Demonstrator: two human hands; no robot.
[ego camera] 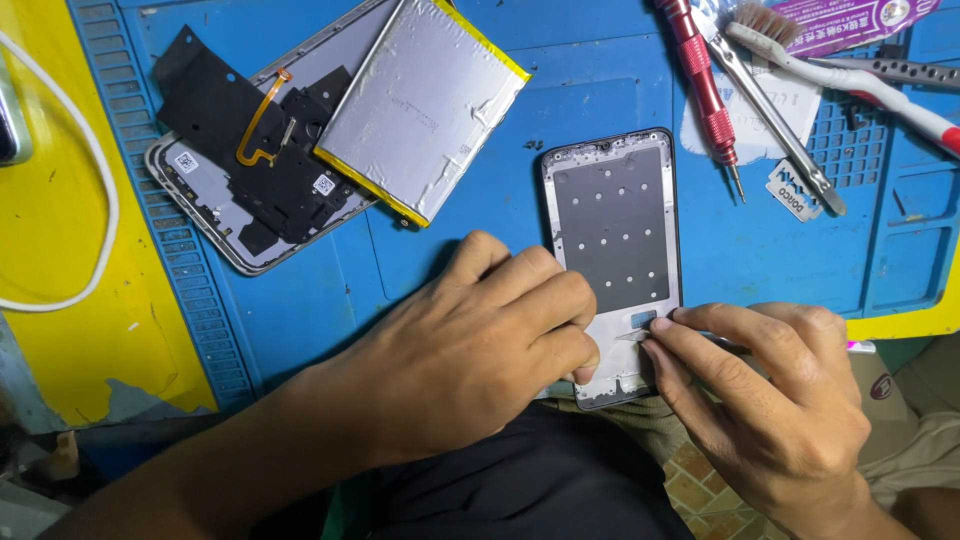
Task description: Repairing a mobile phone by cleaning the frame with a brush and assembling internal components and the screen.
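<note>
Phone frame [614,235]: a thin metal-and-plastic mid-frame, lying flat near the centre of the blue mat [620,60], its near end between the two hands; the far end is bare and shows a dark plate with small holes.
Handling: it looks light and stiff but thin, so likely to bend if pried hard; its smooth face would probably slide on the mat unless pressed down. The long side edges seem the safest place to take hold.
Left hand [470,350]: lies over the frame's near left edge, fingers curled down onto it, pinning it to the surface; the grip is a flat press, not a pinch.
Right hand [770,400]: thumb and forefinger are closed on a thin blade [634,335], whose tip touches the pale lower part of the frame beside a small dark component.
Blade: thin and sharp-looking, likely to slip or scratch.
Opened phone back [250,170]: far left on the mat, with black shields and an orange flex strip.
Silver battery [420,105]: soft pouch, lying tilted partly on that phone back.
Tools, far right: a red screwdriver [705,85], metal tweezers [775,115] and a brush [850,70], well apart from the hands.
White cable [95,180]: loops over the yellow surface [50,330] on the left.
</note>
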